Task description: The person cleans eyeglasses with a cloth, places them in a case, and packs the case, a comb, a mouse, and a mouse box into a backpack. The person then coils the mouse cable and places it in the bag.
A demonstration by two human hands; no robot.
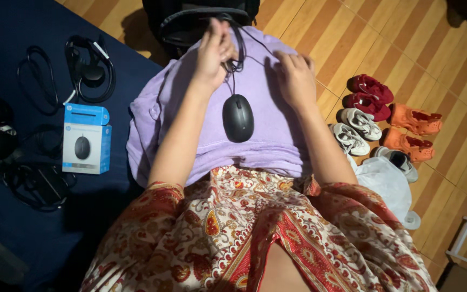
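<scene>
A dark grey wired computer mouse (238, 117) lies on a lilac cloth (266, 130) spread over my lap. Its black cable (235, 59) runs up from the mouse to my left hand (212, 50), which pinches a bunched loop of it. My right hand (295, 77) rests flat on the lilac cloth to the right of the mouse, fingers slightly spread, holding nothing. A red and cream patterned garment (244, 232) covers my legs below the cloth.
On the dark blue cover (6, 43) at left sit a blue and white mouse box (86, 139), coiled black cables (85, 70) and dark objects. A black bag (190, 16) lies beyond the cloth. Several pairs of shoes (385, 119) and a white plastic bag (387, 184) lie on the wooden floor.
</scene>
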